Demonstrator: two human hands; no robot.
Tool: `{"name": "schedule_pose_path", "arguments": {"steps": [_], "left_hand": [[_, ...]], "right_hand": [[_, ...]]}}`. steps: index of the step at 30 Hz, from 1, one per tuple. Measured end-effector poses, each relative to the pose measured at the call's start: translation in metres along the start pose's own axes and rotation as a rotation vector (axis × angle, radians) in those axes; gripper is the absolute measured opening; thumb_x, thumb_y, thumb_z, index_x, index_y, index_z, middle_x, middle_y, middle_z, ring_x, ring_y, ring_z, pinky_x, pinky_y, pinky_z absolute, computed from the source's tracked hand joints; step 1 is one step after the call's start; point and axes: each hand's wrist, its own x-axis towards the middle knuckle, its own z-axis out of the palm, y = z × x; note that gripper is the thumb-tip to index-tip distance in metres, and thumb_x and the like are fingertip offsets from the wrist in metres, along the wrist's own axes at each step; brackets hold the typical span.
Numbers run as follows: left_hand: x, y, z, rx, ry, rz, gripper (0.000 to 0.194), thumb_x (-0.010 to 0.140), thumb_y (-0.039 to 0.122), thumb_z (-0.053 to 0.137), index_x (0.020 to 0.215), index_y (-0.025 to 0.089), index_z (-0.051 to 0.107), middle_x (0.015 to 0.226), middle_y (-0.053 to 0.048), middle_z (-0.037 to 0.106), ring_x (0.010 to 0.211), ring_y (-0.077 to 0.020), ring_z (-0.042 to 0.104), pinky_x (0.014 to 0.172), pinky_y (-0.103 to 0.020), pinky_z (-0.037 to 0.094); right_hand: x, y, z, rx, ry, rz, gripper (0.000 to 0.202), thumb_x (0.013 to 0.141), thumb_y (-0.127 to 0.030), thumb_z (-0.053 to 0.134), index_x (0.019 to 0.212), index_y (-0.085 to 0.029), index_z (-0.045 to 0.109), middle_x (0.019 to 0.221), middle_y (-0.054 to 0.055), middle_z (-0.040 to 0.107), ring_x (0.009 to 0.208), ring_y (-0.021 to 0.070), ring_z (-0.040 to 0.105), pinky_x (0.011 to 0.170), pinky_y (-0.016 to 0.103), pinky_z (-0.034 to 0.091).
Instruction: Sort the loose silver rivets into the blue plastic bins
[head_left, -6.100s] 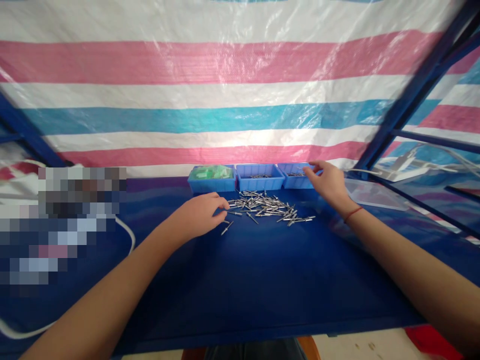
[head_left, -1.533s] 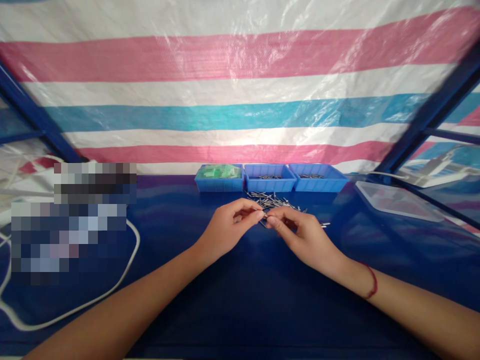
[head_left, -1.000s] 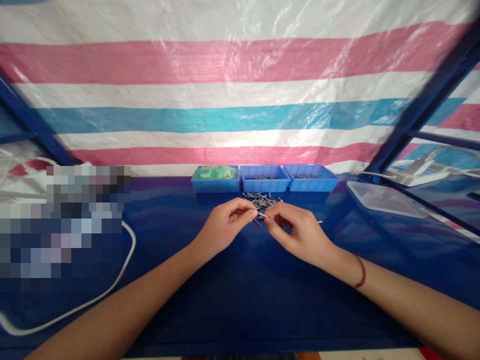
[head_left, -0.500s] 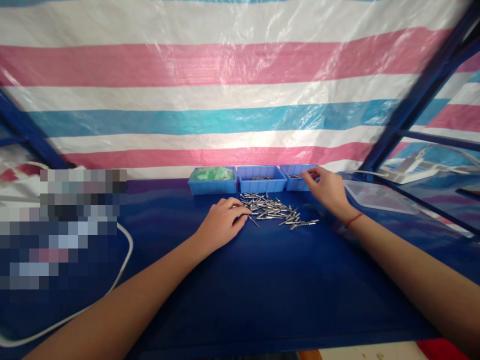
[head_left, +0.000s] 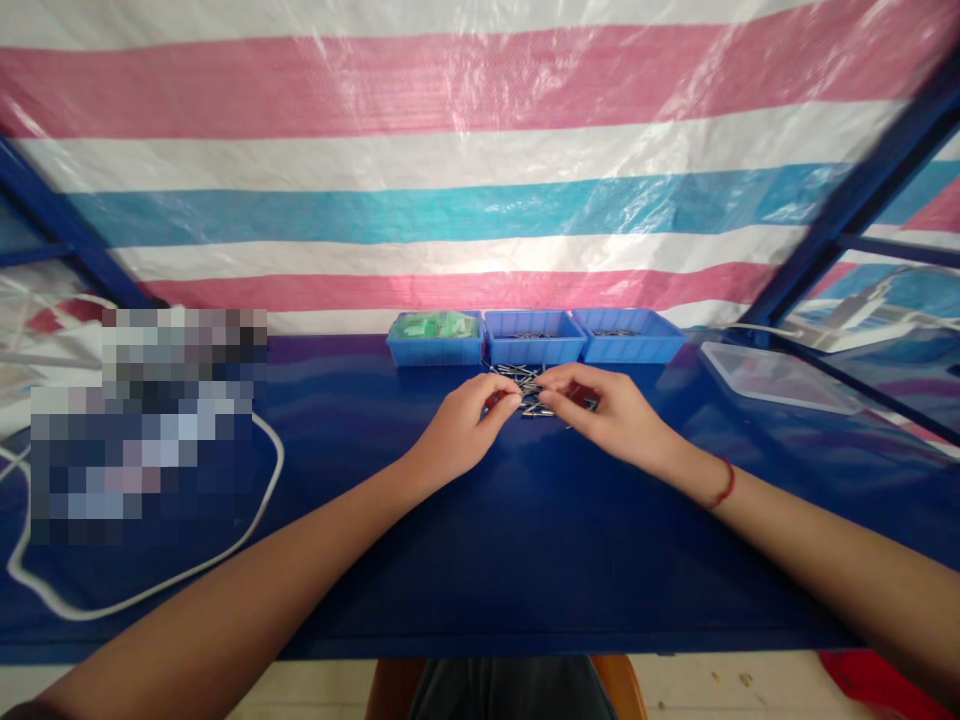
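A loose pile of silver blind rivets [head_left: 534, 408] lies on the blue table, partly hidden by my hands. My left hand [head_left: 469, 422] is at the pile's left side, thumb and forefinger pinched together at the rivets. From the right, my right hand [head_left: 611, 410] reaches over the pile, its thumb and fingertips drawn close together. Only a small gap separates the two sets of fingertips. Whatever either pinch holds is too small to make out against the pile. Just behind stand a middle blue bin [head_left: 534, 350] and a right blue bin [head_left: 634, 349], both with rivets inside.
A left blue bin [head_left: 435, 355] holds green-tinted plastic packets. To the right lies a clear plastic lid [head_left: 776, 378]. A white cable [head_left: 274, 485] loops across the left of the table [head_left: 525, 560], beside a blurred-out area. Blue frame posts and a striped sheet stand behind.
My right hand has come from the right bin down to the pile, near my left hand. My left hand has turned its pinch towards it. The camera view has tilted downward.
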Motion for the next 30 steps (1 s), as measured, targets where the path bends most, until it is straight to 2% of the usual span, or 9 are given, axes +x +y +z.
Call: {"name": "schedule_pose_path", "arguments": {"steps": [4,11,20,23,26,28,30], "left_hand": [[-0.005,0.008,0.006,-0.167,-0.022,-0.040,0.019,0.090,0.030,0.046,0.096,0.018,0.058,0.092,-0.002,0.065,0.085,-0.0157,0.059,0.076,-0.027,0.044],[-0.009,0.010,0.010,-0.303,-0.060,-0.088,0.020,0.091,0.032,0.043,0.093,0.018,0.056,0.091,-0.002,0.064,0.087,-0.0154,0.058,0.075,-0.026,0.043],[-0.010,0.013,0.009,-0.258,0.001,-0.077,0.017,0.087,0.033,0.052,0.094,0.020,0.059,0.089,0.000,0.065,0.082,-0.0140,0.058,0.072,-0.025,0.042],[-0.010,0.013,0.008,-0.231,0.079,-0.091,0.011,0.084,0.028,0.055,0.089,0.019,0.057,0.086,0.000,0.064,0.080,-0.0136,0.059,0.072,-0.025,0.042],[-0.009,0.013,0.007,-0.199,0.152,-0.071,0.009,0.083,0.025,0.055,0.088,0.018,0.057,0.085,0.000,0.064,0.079,-0.0132,0.059,0.072,-0.025,0.043],[-0.009,0.012,0.007,-0.186,0.163,-0.056,0.014,0.084,0.025,0.055,0.095,0.018,0.056,0.086,0.000,0.064,0.080,-0.0130,0.059,0.073,-0.025,0.043],[-0.007,0.010,0.007,-0.166,0.166,-0.056,0.025,0.084,0.026,0.055,0.108,0.019,0.052,0.086,0.000,0.064,0.080,-0.0130,0.060,0.072,-0.025,0.044]], "right_hand": [[-0.008,-0.018,0.012,0.253,0.037,0.051,0.026,0.080,-0.041,0.061,0.089,-0.017,0.064,0.080,0.005,0.070,0.069,0.0158,0.064,0.062,0.028,0.051],[-0.007,-0.024,0.012,0.387,0.074,0.048,0.019,0.078,-0.036,0.065,0.078,-0.018,0.063,0.074,0.002,0.069,0.067,0.0136,0.064,0.064,0.027,0.053],[-0.008,-0.021,0.010,0.319,0.102,0.052,0.023,0.078,-0.041,0.064,0.078,-0.018,0.063,0.070,0.002,0.065,0.062,0.0135,0.059,0.056,0.026,0.048],[-0.009,-0.019,0.009,0.232,0.065,0.044,0.022,0.082,-0.039,0.059,0.082,-0.017,0.065,0.072,0.003,0.065,0.061,0.0128,0.057,0.055,0.025,0.045],[-0.008,-0.018,0.008,0.074,-0.008,-0.055,0.021,0.085,-0.034,0.054,0.081,-0.016,0.065,0.072,0.003,0.064,0.059,0.0115,0.053,0.055,0.024,0.042],[-0.005,-0.016,0.007,0.012,-0.046,-0.107,0.023,0.086,-0.033,0.052,0.078,-0.016,0.064,0.073,0.003,0.064,0.060,0.0115,0.053,0.056,0.024,0.042],[0.002,-0.008,0.002,0.005,0.005,-0.062,0.026,0.087,-0.036,0.050,0.077,-0.016,0.064,0.072,0.003,0.064,0.061,0.0124,0.053,0.057,0.024,0.042]]}}
